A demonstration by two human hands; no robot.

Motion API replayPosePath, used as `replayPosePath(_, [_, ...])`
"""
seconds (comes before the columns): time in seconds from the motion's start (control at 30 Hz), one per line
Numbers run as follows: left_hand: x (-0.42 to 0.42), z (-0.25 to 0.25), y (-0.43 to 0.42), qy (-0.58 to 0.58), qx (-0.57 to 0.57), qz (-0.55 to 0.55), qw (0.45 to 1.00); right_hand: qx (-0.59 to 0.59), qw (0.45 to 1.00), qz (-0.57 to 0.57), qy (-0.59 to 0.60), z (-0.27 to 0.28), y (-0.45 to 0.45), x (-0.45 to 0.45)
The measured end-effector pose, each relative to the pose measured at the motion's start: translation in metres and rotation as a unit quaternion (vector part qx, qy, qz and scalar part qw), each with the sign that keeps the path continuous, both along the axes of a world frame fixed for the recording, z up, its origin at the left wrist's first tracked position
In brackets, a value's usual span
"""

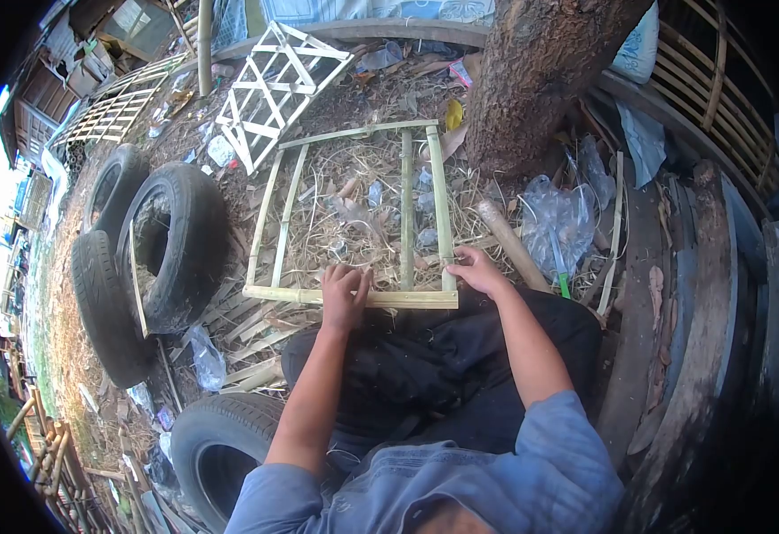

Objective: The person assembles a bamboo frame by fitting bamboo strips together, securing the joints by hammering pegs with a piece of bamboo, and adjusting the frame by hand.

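Note:
A rectangular frame of split bamboo strips [407, 214] lies before my knees, its near bar resting close to my lap. It has crosswise bars at the near and far ends and several lengthwise strips between them. My left hand [345, 295] is closed over the near bar, left of its middle, with the fingers curled around it. At the near right corner, my right hand [478, 271] has its thumb and fingers closed at the edge of the outer right strip. The fingertips' far side is hidden.
Old tyres [180, 249] lie to the left, and another tyre [220, 454] sits by my left side. A finished-looking bamboo lattice [274, 98] lies beyond the frame. A tree trunk [532, 89], plastic bags [554, 222], a thick round stick [509, 240] and wooden planks [647, 294] are to the right.

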State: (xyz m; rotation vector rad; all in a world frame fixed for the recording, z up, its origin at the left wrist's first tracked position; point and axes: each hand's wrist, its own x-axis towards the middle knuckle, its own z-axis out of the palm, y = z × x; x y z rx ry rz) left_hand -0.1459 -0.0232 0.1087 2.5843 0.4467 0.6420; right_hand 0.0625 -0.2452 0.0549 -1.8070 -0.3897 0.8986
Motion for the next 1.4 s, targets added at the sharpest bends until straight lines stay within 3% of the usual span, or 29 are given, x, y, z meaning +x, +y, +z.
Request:
replayPosePath(0.1, [0.0,0.0,0.0,-0.061,-0.001,0.009,0.998,0.007,1.0,0.003,0.013,-0.002,0.001,0.0])
replayPosePath(1.03, [0.003,-0.006,0.002,-0.029,-0.052,-0.001,0.998,-0.009,1.0,0.013,0.007,0.004,0.002,0.0])
replayPosePath(1.4, [0.004,-0.018,0.006,-0.03,-0.07,0.007,0.997,-0.026,0.998,0.008,0.064,0.015,0.001,-0.001])
